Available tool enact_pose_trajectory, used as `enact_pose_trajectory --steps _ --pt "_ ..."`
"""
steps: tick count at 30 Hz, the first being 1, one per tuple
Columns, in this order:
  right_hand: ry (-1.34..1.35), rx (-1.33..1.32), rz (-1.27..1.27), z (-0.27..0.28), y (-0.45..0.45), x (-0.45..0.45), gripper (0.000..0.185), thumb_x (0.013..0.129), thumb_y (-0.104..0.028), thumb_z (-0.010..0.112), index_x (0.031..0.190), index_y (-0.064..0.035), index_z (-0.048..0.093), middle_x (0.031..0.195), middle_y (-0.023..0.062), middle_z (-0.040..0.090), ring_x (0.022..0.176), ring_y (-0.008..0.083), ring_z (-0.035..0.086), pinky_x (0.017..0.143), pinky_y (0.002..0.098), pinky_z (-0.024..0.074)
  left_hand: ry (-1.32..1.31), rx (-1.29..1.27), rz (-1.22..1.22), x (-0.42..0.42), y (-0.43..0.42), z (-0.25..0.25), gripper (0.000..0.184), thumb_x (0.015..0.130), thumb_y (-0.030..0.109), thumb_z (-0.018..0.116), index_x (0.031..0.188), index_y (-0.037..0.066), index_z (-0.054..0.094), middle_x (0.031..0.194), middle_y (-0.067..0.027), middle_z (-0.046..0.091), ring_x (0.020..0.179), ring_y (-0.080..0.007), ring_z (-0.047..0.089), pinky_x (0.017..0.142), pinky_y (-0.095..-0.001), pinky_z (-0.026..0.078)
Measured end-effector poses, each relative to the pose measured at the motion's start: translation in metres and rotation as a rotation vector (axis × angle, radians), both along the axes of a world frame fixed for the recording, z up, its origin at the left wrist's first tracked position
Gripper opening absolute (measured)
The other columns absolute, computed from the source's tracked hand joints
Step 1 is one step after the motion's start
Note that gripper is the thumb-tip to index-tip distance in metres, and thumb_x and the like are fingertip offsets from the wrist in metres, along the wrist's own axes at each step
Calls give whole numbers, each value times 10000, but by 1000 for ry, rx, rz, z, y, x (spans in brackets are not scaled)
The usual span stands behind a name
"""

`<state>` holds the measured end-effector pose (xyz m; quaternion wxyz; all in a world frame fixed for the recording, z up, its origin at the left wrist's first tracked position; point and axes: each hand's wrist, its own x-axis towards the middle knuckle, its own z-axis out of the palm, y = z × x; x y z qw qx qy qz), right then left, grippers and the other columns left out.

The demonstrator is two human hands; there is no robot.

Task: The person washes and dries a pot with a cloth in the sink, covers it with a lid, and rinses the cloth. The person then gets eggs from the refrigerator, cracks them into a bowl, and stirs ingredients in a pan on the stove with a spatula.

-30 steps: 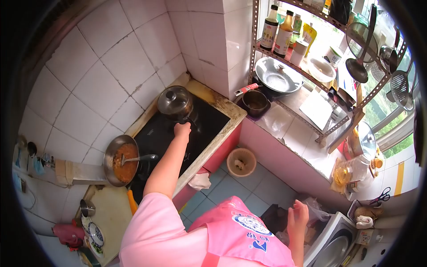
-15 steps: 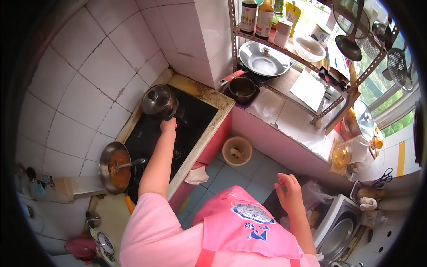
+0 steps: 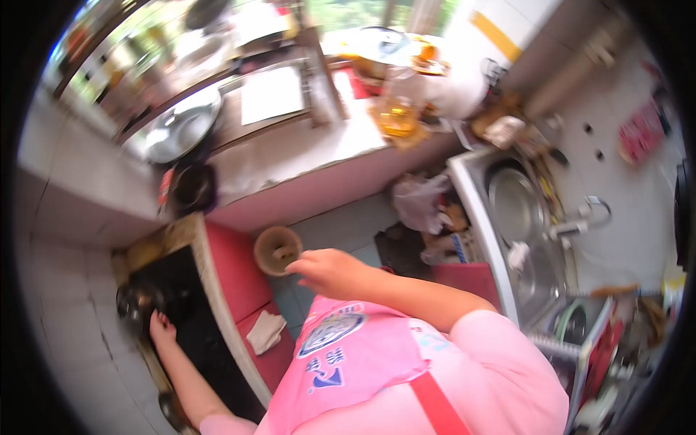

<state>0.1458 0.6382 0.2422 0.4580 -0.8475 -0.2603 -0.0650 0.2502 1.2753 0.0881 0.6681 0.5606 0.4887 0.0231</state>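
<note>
At the lower left, my left hand (image 3: 164, 328) is closed at the handle side of a lidded pot (image 3: 135, 301) on the black cooktop (image 3: 206, 337). Blur hides the exact grip on the handle. My right hand (image 3: 322, 272) hangs in front of the pink apron (image 3: 337, 362), its fingers loosely bent and apart with nothing in them. Below and beyond it, a round bin (image 3: 267, 254) with some waste inside stands on the tiled floor.
A white cloth (image 3: 266, 332) hangs by the red cabinet. Along the counter stand a small dark pan (image 3: 194, 187), a large wok (image 3: 181, 130) and a jug of yellow oil (image 3: 399, 116). To the right is a metal sink (image 3: 518, 196) with a tap (image 3: 580, 225).
The view has swung right, bringing the sink and tap into sight; the pan of sauce has mostly left view. My right hand has come across in front of the apron. My left stays by the pot.
</note>
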Motion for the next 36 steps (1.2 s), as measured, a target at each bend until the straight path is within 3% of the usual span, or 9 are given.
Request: enact_pose_trajectory --steps 3,4,6,9,11,14,25,29,36 --pt "-17 -46 -59 3 -24 -18 320 753 -66 688 1049 -58 564 888 122 574 799 329 600 691 413 498 184 -4 117 0 2 18 363 790 452 636 992 159 567 805 24 611 618 -61 557 510 -222 352" --pt "-11 -52 -102 0 -37 -26 320 753 -66 688 1049 -58 564 888 122 574 799 329 600 691 413 498 168 318 182 -11 -39 44 557 760 470 647 1192 141 521 920 -48 625 764 -152 620 584 -248 438" --pt "11 -14 -159 -7 -58 -38 313 767 -68 679 1060 -66 568 896 118 574 815 318 600 706 408 494 -37 680 349 -10 -55 45 611 783 417 635 1155 -64 574 1105 -208 633 947 -339 633 782 -424 522" --pt "74 38 -274 -18 -96 -60 318 781 -84 674 1083 -71 574 910 118 582 844 314 600 736 401 494 -111 1407 31 -9 -110 60 426 822 232 612 1048 -129 615 1035 -283 646 901 -418 639 844 -413 502" --pt "74 46 -374 -27 -128 -81 302 785 -93 673 1073 -67 586 921 118 587 855 313 600 747 398 495 -299 1370 -309 -7 -220 75 398 866 188 585 1115 -123 577 1109 -267 607 1010 -358 598 926 -382 454" --pt "76 29 -599 -53 -194 -122 253 786 -101 666 1029 -58 610 939 123 593 881 317 599 779 397 493 -401 612 -531 -2 -384 56 368 940 193 512 1282 68 459 1276 -67 509 1106 -183 504 838 -333 420" --pt "524 -372 -1624 -193 -512 -410 323 681 -85 735 994 -122 665 1126 121 551 1073 336 524 902 407 449 -293 139 -1341 -156 -833 40 298 898 72 534 1194 88 501 1139 -51 561 919 -107 554 710 -218 433" --pt "553 0 -1581 -228 -571 -435 263 712 -89 725 962 -84 644 1039 143 584 978 341 569 851 402 472 -293 38 -1611 -202 -943 17 294 883 88 544 1176 92 519 1110 -46 585 909 -118 576 739 -252 453" --pt "427 693 -1407 -230 -679 -384 185 880 -162 634 1011 -32 618 793 35 594 694 98 510 627 260 439 -136 -192 -1925 -264 -1125 3 257 946 175 488 1184 79 502 1152 -67 578 992 -164 580 817 -314 475"
